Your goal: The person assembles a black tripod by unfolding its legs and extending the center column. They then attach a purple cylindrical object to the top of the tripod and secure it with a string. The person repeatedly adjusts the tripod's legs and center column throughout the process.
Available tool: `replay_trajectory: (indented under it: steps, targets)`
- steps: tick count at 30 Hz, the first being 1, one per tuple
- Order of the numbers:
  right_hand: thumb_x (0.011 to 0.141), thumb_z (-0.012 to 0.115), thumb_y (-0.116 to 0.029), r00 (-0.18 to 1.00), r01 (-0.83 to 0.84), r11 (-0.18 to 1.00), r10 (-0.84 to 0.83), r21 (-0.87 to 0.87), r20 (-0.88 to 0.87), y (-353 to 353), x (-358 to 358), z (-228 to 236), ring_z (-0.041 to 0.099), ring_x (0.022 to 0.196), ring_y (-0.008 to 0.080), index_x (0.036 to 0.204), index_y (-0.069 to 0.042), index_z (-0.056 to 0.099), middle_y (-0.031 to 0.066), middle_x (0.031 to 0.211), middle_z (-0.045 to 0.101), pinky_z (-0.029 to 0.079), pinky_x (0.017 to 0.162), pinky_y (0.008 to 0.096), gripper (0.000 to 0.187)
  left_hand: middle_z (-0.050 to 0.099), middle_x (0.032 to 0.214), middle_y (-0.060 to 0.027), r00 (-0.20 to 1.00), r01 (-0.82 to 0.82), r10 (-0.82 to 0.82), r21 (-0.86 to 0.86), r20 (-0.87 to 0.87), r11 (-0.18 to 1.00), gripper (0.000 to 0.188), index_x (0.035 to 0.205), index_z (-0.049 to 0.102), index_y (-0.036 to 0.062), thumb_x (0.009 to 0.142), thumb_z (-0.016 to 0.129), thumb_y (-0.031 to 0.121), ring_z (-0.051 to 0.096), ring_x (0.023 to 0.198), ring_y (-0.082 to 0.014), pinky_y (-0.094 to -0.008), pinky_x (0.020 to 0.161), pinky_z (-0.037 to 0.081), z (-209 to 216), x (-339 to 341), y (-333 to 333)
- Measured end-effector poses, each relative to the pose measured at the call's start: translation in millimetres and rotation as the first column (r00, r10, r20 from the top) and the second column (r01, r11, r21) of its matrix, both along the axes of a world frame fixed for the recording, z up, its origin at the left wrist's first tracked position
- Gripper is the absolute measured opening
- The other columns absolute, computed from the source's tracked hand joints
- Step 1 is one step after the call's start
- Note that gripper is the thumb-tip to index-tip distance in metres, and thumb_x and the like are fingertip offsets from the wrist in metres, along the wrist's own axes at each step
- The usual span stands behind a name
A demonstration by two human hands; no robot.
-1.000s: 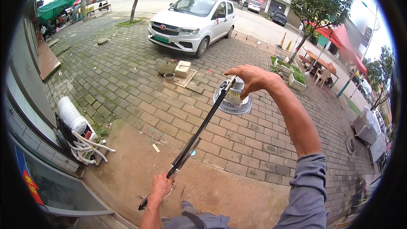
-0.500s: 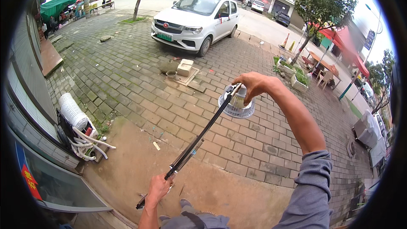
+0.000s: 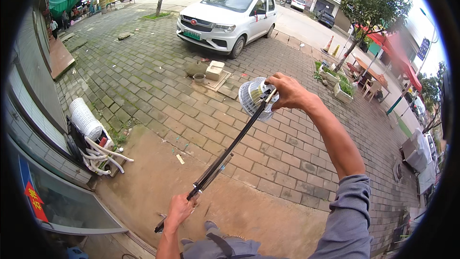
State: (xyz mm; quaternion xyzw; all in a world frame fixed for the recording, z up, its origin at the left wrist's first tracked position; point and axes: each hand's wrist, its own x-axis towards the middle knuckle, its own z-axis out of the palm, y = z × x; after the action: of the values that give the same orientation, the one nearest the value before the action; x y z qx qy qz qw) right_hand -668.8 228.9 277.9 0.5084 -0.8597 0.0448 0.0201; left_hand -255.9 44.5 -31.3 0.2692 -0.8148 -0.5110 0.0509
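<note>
A long black pole [image 3: 235, 145] slants in front of me, from lower left up to the right. Near its lower end my left hand [image 3: 179, 210] is closed around it. At the raised end sits a round, pale, ribbed piece [image 3: 247, 97], like a see-through lampshade or cage; its exact kind I cannot make out. My right hand [image 3: 291, 94] has its fingers curled on the side of that piece, beside the pole tip. Part of the piece is hidden behind the fingers and pole. Thin rods run along the pole's lower half.
A white car [image 3: 227, 17] stands on the brick paving ahead, with a pale stone block [image 3: 215, 70] nearer me. Against the left wall are a white ribbed roll [image 3: 86, 119] and bent white pipes [image 3: 103, 156]. Planters [image 3: 343, 91] and a tree stand at right.
The round piece has swung up and left, its wide side turning from downward to leftward. My right hand has turned with it. My left hand keeps its grip; the view has shifted slightly.
</note>
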Motion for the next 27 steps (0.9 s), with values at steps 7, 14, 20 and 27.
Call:
replay_trajectory:
  steps: [7,14,20,27]
  targets:
    - [0.066,0.09,-0.015,1.0,0.016,1.0,-0.016,0.015,0.026,4.3,-20.9,-8.6,0.065,0.111,0.0334,0.124,-0.005,0.07,0.0154,0.115,0.068,0.052,0.098,0.0409,0.063,0.073,0.077,-0.0176,0.999,0.033,-0.035,0.059,0.029,0.998,0.032,0.094,0.073,0.0014,0.098,0.064,0.032,0.073,0.07,-0.0314,-0.0414,0.063,0.054,21.1,-10.6,6.9]
    - [0.074,0.08,-0.004,0.962,0.175,0.952,-0.22,0.25,0.164,-17.4,-27.9,6.3,0.072,0.099,0.0307,0.117,-0.007,0.076,0.0168,0.105,0.076,0.057,0.086,0.0401,0.043,0.072,0.078,-0.0184,0.994,0.077,-0.076,-0.002,0.074,0.997,0.03,0.094,0.073,0.0045,0.099,0.063,0.033,0.071,0.075,-0.0366,-0.0453,0.067,0.054,13.1,-12.7,5.2]
    - [0.07,0.078,-0.001,0.963,0.164,0.967,-0.199,0.192,0.18,-13.1,-27.0,6.7,0.074,0.09,0.0309,0.106,-0.005,0.079,0.0179,0.095,0.077,0.057,0.083,0.0383,0.036,0.069,0.08,-0.0214,0.986,0.115,-0.113,-0.004,0.118,0.993,0.029,0.103,0.071,0.0098,0.1,0.061,0.037,0.068,0.079,-0.0434,-0.0516,0.069,0.052,27.8,-12.4,8.6]
    - [0.066,0.079,0.002,0.994,0.107,0.992,-0.109,0.062,0.026,2.6,-29.1,-7.0,0.068,0.107,0.0364,0.115,-0.001,0.073,0.0195,0.119,0.071,0.053,0.094,0.0411,0.049,0.07,0.086,-0.023,0.988,0.122,-0.115,-0.063,0.098,0.991,0.033,0.114,0.07,0.0104,0.1,0.06,0.039,0.068,0.084,-0.045,-0.0526,0.074,0.053,22.7,-14.0,8.2]
